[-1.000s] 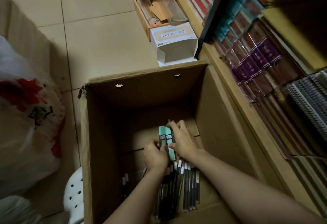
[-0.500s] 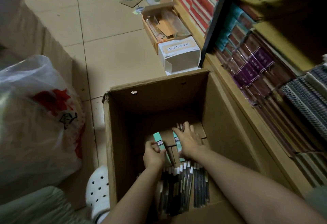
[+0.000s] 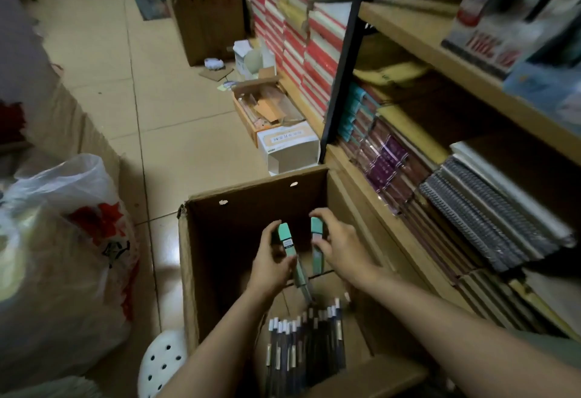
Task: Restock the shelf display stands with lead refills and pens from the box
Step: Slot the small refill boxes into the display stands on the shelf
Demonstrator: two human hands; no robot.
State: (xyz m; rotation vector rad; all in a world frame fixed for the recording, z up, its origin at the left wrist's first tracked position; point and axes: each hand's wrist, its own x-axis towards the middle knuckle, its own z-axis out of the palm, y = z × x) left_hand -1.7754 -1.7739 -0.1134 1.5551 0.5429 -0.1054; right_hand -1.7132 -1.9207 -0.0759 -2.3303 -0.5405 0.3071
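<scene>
1. Nearest, at 6 o'clock: row of dark pens (image 3: 301,338) lying on floor of cardboard box (image 3: 188,272), white caps pointing up-frame. Risk: forearms passing low over them, snagging or scattering the row.
2. Just above, left hand (image 3: 272,261) curled round a mint-green lead refill case (image 3: 287,242), thumb and fingers gripping the upper part; lower end of case sticking out below the palm toward the pens. Risk: grip high on a long slim case, likely to pivot and slip back into box.
3. At 1 o'clock from it, right hand (image 3: 338,248) pinching second lead refill case (image 3: 317,240), fingers over the top, thumb at the side. Cases near each other, apart. Risk: knocking together if hands converge; loose pinch dropping it.
4. Box walls tall, both cases around rim height. Risk: catching far rim at 12 o'clock or right wall on the way out.
5. Shelf unit (image 3: 408,30) at 2–3 o'clock, spiral notebooks (image 3: 490,218) and wrapped packs packed tight. Display stand not identifiable here; risk of misplacing stock.
6. Far, 11–12 o'clock: white carton (image 3: 289,149) and open tray box (image 3: 264,108) on floor; trip or kick hazard.
</scene>
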